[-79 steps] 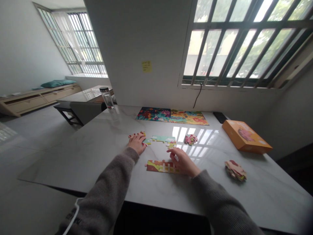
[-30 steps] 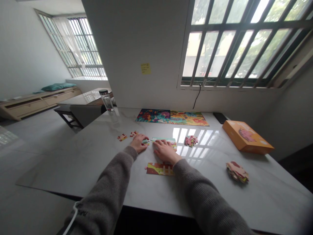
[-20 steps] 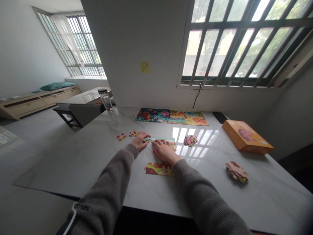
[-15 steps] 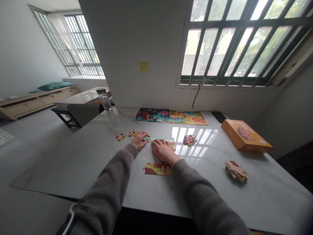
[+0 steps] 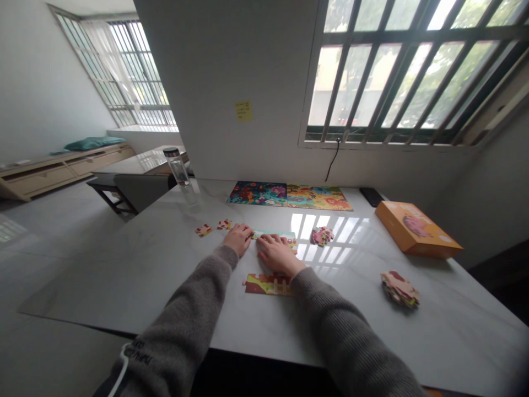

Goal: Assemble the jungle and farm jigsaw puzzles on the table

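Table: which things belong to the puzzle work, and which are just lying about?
Puzzle work: sky-blue strip; brown-green strip; two loose pieces; pink piece pile; bigger piece stack; probably orange box and coloured pictures.
Likely lying about: glass bottle; dark slab.

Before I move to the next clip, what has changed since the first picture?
The right hand has moved left and forward from over the lower strip onto the upper puzzle section. The left hand has shifted right, to that section's left end; two red-and-cream pieces now lie clear, left of it. Lower strip, pink pile and orange box stayed.
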Tool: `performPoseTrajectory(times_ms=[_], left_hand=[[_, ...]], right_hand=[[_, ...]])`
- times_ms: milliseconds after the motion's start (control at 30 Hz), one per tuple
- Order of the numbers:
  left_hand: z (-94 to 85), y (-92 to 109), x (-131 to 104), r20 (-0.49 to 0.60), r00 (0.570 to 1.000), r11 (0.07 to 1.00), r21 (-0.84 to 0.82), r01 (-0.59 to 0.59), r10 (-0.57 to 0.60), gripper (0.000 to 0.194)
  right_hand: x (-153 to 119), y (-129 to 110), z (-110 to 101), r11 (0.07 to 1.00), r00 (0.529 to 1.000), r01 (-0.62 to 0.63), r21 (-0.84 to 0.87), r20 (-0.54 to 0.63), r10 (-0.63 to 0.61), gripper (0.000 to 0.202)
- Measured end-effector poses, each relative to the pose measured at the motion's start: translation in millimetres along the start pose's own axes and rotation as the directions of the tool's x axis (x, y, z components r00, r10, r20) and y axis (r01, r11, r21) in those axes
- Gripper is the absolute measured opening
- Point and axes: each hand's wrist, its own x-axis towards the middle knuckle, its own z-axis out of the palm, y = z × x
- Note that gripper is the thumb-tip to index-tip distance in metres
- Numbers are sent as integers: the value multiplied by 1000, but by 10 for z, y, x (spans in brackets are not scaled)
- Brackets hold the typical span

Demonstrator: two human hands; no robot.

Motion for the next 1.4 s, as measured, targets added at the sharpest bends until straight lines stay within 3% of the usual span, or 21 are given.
performPoseTrajectory(times_ms=[233,567,700,800,900,1033,1133,1400], left_hand=[[3,173,-17,7,999,998,41,41,-41,22],[36,59,-163,-21,999,996,-78,-31,29,27],[40,63,-157,-14,1000,996,-83,-23,22,29],[56,56,-159,-18,999,995,-93,-28,27,29],[94,37,-166,-23,999,994,-103,-40,38,30],[168,9,-167,-52,998,994,-97,-49,44,31],[215,-1,-163,-66,996,994,-91,-63,57,32],[246,38,-142,-66,994,989,-109,-95,88,34]], right_hand=[[-12,3,-7,1000,1000,6,11,-11,-6,46],[-17,-6,8,999,1000,9,34,-15,-8,48],[-86,57,-86,993,998,56,104,-26,-54,50],[-197,253,-240,992,996,23,127,-87,-12,44],[-366,601,-380,991,980,-87,97,-169,102,38],[-646,1131,-432,948,912,-317,30,-263,314,34],[-807,1402,-386,910,870,-414,34,-279,406,38],[-841,1547,-304,877,845,-479,27,-255,470,37]])
